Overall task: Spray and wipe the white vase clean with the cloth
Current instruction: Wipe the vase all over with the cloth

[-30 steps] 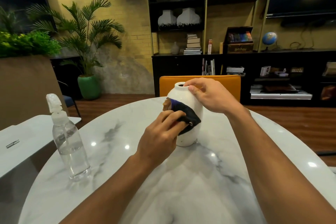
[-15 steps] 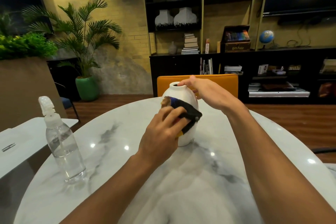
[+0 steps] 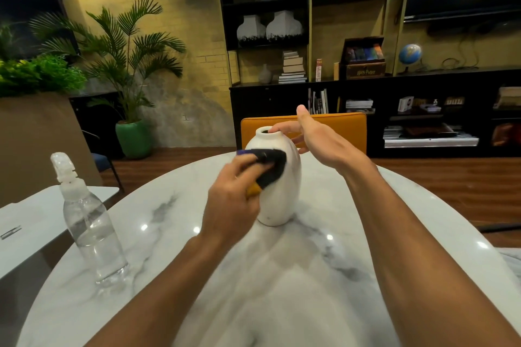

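Clear spray bottle (image 3: 90,228) upright at the left of the marble table (image 3: 174,234), partly filled, well apart from everything else; left hand (image 3: 234,200) near centre, fingers curled round a dark cloth (image 3: 272,165) with a yellow bit showing below, pressing it against the upper front of the white vase (image 3: 282,200); vase upright mid-table, base flat on the marble, mouth open at top; left hand slightly blurred, exact finger placement unclear; right hand (image 3: 315,141) just right of the vase neck, fingers straight and spread, thumb up, holding nothing, one fingertip touching the rim; orange chair (image 3: 338,127) back directly behind the vase, beyond the table edge.
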`<state>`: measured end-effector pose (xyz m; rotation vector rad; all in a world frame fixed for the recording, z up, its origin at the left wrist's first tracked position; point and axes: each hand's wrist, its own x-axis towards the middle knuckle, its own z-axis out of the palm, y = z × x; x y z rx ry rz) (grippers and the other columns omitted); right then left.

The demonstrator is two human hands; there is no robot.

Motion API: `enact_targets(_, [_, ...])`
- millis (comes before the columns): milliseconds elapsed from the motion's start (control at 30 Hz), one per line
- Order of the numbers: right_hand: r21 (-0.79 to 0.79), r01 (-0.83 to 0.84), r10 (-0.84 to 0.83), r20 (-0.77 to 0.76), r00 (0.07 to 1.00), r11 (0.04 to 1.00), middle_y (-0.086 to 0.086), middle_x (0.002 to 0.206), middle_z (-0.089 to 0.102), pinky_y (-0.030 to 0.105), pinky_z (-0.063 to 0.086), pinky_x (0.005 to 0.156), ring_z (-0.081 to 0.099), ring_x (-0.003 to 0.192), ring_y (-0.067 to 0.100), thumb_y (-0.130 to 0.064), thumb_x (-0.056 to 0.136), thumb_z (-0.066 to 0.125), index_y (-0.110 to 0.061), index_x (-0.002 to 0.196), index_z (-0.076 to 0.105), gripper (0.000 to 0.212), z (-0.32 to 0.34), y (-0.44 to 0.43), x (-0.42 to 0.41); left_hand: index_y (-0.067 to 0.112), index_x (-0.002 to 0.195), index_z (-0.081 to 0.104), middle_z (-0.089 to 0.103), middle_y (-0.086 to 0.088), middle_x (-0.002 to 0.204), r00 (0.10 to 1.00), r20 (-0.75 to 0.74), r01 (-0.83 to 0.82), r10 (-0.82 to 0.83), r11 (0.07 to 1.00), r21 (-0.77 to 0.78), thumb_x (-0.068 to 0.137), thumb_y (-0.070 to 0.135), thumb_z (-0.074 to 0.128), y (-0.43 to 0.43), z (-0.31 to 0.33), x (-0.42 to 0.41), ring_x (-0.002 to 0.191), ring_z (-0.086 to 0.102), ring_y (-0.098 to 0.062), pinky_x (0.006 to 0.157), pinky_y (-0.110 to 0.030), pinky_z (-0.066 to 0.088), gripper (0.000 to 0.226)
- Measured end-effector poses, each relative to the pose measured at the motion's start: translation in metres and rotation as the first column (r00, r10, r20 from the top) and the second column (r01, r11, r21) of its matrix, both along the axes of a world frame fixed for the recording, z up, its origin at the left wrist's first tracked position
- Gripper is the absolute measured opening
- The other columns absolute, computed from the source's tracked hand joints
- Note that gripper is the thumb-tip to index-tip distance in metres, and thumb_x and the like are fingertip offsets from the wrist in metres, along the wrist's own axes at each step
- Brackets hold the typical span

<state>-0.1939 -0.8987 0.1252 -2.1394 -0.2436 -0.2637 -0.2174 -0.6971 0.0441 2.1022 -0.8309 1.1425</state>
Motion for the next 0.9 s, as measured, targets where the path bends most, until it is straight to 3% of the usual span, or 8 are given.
enact_targets(100, [0.015,-0.013,0.013,-0.009,1.0,1.0,-0.003,0.139,0.059,0.056,0.034,0.114,0.051,0.127,0.021,-0.063,0.102,0.004,-0.05,0.105,0.073,0.07,0.0,0.001,0.0,0.022,0.116,0.07,0.068,0.008,0.11,0.98,-0.175,0.049,-0.1,0.96,-0.275,0.086,0.0,0.072,0.003,0.026,0.007,0.1,0.063,-0.006,0.085,-0.023,0.057,0.037])
enact_targets(233, [0.013,-0.001,0.001,-0.024,1.0,1.0,-0.003,0.142,0.057,0.056,0.034,0.114,0.05,0.128,0.021,-0.065,0.101,0.005,-0.05,0.107,0.073,0.069,0.0,0.001,0.002,0.028,0.123,0.05,0.065,0.01,0.113,0.918,-0.323,0.102,-0.228,0.926,-0.364,0.086,0.007,0.078,0.012,0.023,0.002,0.102,0.065,-0.01,0.071,-0.022,0.061,0.051])
enact_targets(333, [-0.004,0.01,-0.01,-0.024,1.0,1.0,-0.005,0.143,0.056,0.055,0.035,0.113,0.05,0.127,0.02,-0.066,0.101,0.006,-0.049,0.113,0.072,0.069,-0.001,0.001,0.004,0.029,0.127,0.049,0.064,0.006,0.119,0.943,-0.29,0.119,-0.163,0.979,-0.164,0.078,-0.002,0.081,0.023,0.004,0.0,0.103,0.065,-0.015,0.081,-0.029,0.062,0.066])
enact_targets(433, [-0.011,0.006,-0.006,-0.022,1.0,1.0,-0.004,0.144,0.055,0.056,0.034,0.113,0.05,0.128,0.021,-0.066,0.1,0.006,-0.047,0.117,0.071,0.07,0.0,0.002,0.003,0.021,0.115,0.065,0.07,0.0,0.111,0.977,-0.198,0.096,-0.077,0.992,0.086,0.075,-0.004,0.081,0.028,-0.015,-0.002,0.093,0.063,-0.012,0.087,-0.027,0.059,0.05])
enact_targets(533, [-0.024,0.009,-0.01,-0.02,1.0,1.0,-0.004,0.145,0.055,0.058,0.034,0.113,0.049,0.129,0.022,-0.066,0.1,0.005,-0.046,0.119,0.07,0.071,0.0,0.003,0.003,0.017,0.1,0.071,0.073,-0.001,0.097,0.98,-0.192,0.1,-0.049,0.959,0.265,0.065,-0.001,0.085,0.029,-0.028,-0.004,0.076,0.061,-0.014,0.072,-0.012,0.047,0.041])
enact_targets(667, [-0.028,0.01,-0.011,-0.014,1.0,1.0,-0.004,0.144,0.055,0.057,0.034,0.113,0.049,0.127,0.02,-0.065,0.101,0.006,-0.047,0.118,0.07,0.069,0.001,0.004,0.003,0.021,0.09,0.07,0.071,0.006,0.084,0.977,-0.214,0.067,0.023,0.911,0.408,0.058,0.011,0.086,0.021,-0.04,0.0,0.062,0.061,-0.024,0.057,-0.019,0.041,0.037])
enact_targets(800, [-0.04,0.017,-0.017,-0.005,1.0,0.999,-0.004,0.146,0.054,0.052,0.034,0.11,0.048,0.123,0.016,-0.063,0.102,0.006,-0.048,0.117,0.069,0.067,0.001,0.005,0.002,0.02,0.082,0.071,0.07,0.006,0.076,0.992,-0.114,0.009,0.056,0.867,0.498,0.07,0.022,0.059,0.004,-0.048,0.003,0.053,0.06,-0.027,0.047,-0.025,0.044,0.018])
enact_targets(900, [-0.045,0.023,-0.024,-0.006,1.0,0.999,-0.004,0.146,0.053,0.052,0.034,0.11,0.048,0.126,0.018,-0.064,0.102,0.005,-0.049,0.117,0.069,0.067,0.0,0.006,0.002,0.021,0.082,0.072,0.069,0.005,0.072,0.996,-0.072,-0.013,0.058,0.857,0.516,0.075,0.031,0.049,-0.007,-0.054,0.004,0.05,0.059,-0.028,0.041,-0.028,0.046,0.027])
